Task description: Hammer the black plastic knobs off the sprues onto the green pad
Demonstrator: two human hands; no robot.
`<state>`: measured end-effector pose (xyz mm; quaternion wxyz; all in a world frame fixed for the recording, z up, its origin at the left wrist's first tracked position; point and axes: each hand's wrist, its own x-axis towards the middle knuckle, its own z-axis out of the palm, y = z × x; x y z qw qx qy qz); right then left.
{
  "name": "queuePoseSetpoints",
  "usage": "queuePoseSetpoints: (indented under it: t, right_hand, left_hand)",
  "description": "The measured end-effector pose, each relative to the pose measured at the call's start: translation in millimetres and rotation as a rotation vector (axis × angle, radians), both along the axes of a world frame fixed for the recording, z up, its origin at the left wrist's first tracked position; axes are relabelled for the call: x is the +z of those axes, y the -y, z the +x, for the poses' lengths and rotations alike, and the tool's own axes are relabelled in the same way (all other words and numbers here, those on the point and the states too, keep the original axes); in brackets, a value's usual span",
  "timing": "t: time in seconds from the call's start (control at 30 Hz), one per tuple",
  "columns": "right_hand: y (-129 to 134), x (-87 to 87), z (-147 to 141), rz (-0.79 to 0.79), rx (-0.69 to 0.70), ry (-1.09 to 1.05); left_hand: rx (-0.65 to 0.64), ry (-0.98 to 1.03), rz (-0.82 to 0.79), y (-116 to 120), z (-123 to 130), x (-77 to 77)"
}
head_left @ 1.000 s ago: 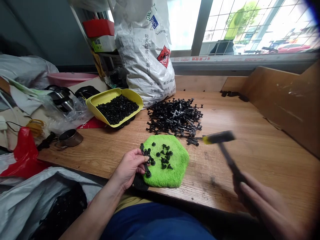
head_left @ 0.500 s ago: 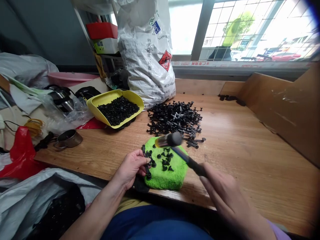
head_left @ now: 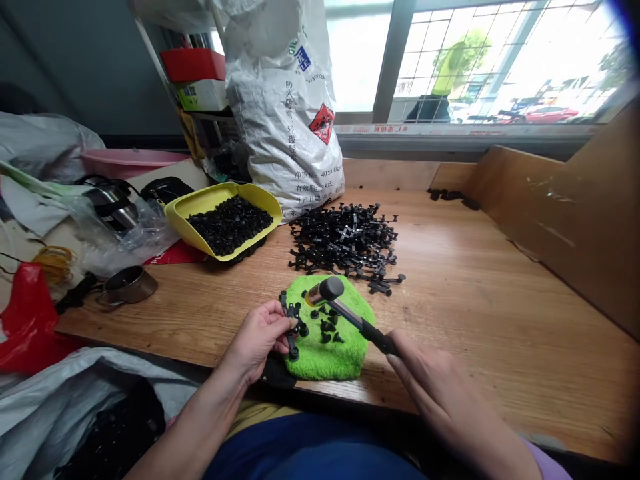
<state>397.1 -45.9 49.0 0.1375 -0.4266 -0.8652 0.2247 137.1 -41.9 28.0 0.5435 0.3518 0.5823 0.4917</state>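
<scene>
My left hand (head_left: 265,333) pinches a black plastic strip (head_left: 291,339) at the left edge of a green cloth (head_left: 350,357). Wrapped round the black handle of a hammer (head_left: 350,313) is my right hand (head_left: 425,373). The hammer's dark round head hangs over the upper part of the cloth, right of the strip. Several small black caps (head_left: 326,327) lie on the cloth between my hands. Behind it is a pile of black linked parts (head_left: 347,237).
A yellow scoop tray (head_left: 187,227) of black pieces stands at the left, beside a tall white sack (head_left: 285,127). A metal cup (head_left: 131,285) is near the left front edge. A wooden board (head_left: 575,220) bounds the table at the right.
The hammer has moved slightly left and down relative to the cloth and looks sharper. The whole view has shifted a little. My left hand keeps its grip on the strip.
</scene>
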Motion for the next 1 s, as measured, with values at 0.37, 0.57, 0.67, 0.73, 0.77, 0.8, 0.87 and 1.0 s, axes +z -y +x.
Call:
queuePoseSetpoints:
  t: [0.37,0.57,0.67,0.73,0.77,0.8,0.87,1.0]
  right_hand:
    - [0,-12.2,12,-0.044,-0.097,-0.166]
    - [2,-23.2,24,-0.119,-0.143,-0.249]
    - [4,-26.3,25,-0.140,-0.140,-0.255]
    - [4,-27.0,26,-0.150,-0.145,-0.256]
    - [5,-27.1,26,-0.151,-0.148,-0.255]
    - [4,-27.2,26,-0.153,-0.151,-0.253]
    - [4,-27.3,26,-0.160,-0.153,-0.250]
    - [2,-28.1,26,-0.189,-0.137,-0.250]
  left_hand:
    - [-0.123,-0.055,0.039,-1,-6,1.8]
    - [-0.251,-0.103,0.065,-6,-7,6.4]
    - [-0.285,-0.112,0.047,-7,-8,7.6]
    - [-0.295,-0.119,0.033,-9,-8,7.7]
    - [-0.296,-0.122,0.026,-9,-8,7.5]
    - [-0.294,-0.124,0.019,-10,-8,7.3]
    - [-0.290,-0.127,0.009,-11,-8,6.9]
    - [-0.282,-0.144,-0.009,-13,-7,7.7]
